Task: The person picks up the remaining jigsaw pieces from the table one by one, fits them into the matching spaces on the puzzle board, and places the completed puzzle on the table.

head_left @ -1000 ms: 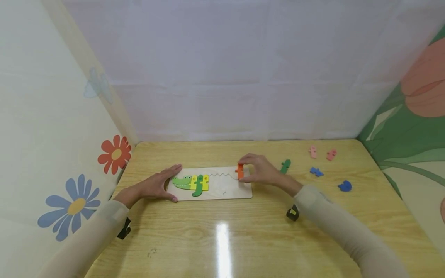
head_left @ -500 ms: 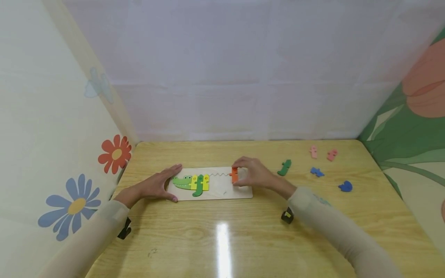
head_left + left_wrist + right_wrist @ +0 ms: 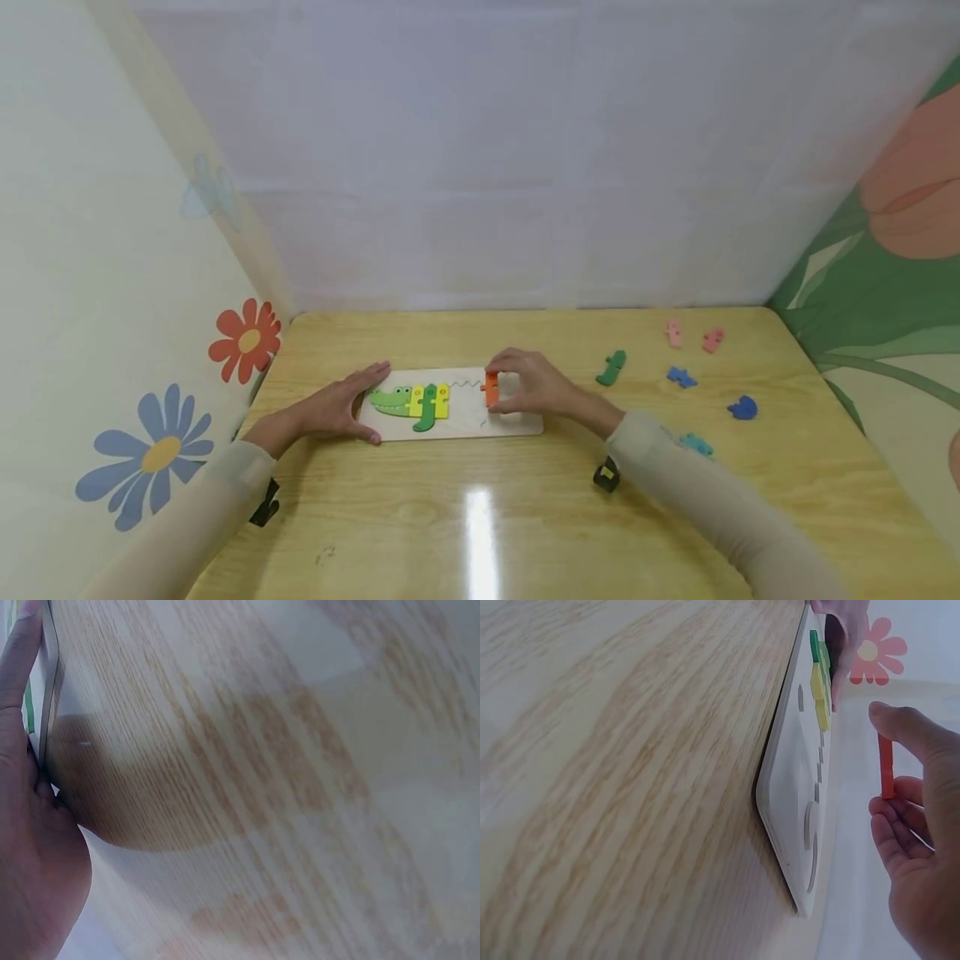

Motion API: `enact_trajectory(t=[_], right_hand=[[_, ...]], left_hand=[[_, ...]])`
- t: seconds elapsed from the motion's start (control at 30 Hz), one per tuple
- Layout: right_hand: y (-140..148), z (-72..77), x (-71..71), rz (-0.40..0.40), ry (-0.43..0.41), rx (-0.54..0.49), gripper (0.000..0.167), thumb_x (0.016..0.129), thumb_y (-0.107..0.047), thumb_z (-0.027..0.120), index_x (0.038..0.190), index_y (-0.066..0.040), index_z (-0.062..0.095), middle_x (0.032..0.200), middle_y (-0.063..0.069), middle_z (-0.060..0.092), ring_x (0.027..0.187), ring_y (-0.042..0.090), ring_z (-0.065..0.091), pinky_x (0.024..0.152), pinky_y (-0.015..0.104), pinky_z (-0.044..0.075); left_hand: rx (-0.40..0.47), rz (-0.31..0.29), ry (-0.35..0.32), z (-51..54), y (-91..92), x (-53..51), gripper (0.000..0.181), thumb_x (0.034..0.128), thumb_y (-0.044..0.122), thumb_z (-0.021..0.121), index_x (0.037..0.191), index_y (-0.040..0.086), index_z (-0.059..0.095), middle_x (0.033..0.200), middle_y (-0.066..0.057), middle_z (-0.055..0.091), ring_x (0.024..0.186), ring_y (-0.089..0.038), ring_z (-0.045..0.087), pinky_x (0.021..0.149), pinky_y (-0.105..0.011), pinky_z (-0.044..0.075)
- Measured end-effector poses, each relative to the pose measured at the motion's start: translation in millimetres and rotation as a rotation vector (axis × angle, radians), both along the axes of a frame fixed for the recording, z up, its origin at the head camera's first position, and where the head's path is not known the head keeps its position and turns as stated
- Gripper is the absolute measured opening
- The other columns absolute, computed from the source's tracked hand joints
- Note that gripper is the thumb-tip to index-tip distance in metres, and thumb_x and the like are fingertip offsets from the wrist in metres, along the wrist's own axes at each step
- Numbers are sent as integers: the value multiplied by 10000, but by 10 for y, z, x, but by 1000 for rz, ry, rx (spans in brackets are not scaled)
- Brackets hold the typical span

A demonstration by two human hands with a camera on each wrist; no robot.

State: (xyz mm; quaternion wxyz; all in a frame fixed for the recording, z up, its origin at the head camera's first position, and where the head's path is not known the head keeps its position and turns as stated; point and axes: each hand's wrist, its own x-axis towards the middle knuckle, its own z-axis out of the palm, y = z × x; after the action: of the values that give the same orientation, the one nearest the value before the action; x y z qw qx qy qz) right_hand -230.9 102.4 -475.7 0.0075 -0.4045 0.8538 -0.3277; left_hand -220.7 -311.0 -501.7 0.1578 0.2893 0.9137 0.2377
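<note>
A pale wooden puzzle board lies flat on the table. At its left end sit a green crocodile head, two yellow pieces and a green leg piece between them. My left hand holds the board's left end, fingers at the far corner and thumb at the near one; the left wrist view shows only part of this hand. My right hand pinches an orange puzzle piece over the board's right half. In the right wrist view the orange piece is raised above the board.
Loose pieces lie on the table to the right: dark green, two pink, two blue, and a teal one beside the right sleeve. A pale curtain stands behind the table.
My right hand has moved left over the board with the orange piece, closer to the yellow pieces. The teal piece has come out from behind the right sleeve. My left hand stays put.
</note>
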Motion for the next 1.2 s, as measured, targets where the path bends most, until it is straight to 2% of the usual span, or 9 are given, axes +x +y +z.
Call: enact_trajectory(t=[0.47, 0.87, 1.2], right_hand=[[-179, -35, 34, -22, -8, 26, 636, 795, -307, 959, 1294, 12, 727, 1293, 104, 707, 1216, 253, 667, 1050, 401, 567], [-303, -77, 50, -30, -38, 12, 619, 801, -294, 954, 1288, 15, 728, 1308, 114, 709, 1235, 267, 661, 1063, 430, 557], [-406, -135, 51, -19, -49, -14, 624, 787, -276, 962, 1287, 11, 723, 1297, 107, 713, 1223, 255, 668, 1077, 393, 546]], left_hand=[[-11, 3, 11, -20, -24, 3, 1257, 778, 614, 887, 1687, 52, 226, 1764, -175, 166, 1590, -482, 193, 1218, -728, 248], [0, -1, 10, -40, -8, 6, 1250, 778, 601, 893, 1684, 47, 234, 1764, -176, 167, 1589, -486, 194, 1213, -741, 242], [-3, -1, 15, -42, -12, 1, 1252, 775, 611, 891, 1686, 56, 236, 1764, -167, 175, 1591, -472, 201, 1221, -718, 256]])
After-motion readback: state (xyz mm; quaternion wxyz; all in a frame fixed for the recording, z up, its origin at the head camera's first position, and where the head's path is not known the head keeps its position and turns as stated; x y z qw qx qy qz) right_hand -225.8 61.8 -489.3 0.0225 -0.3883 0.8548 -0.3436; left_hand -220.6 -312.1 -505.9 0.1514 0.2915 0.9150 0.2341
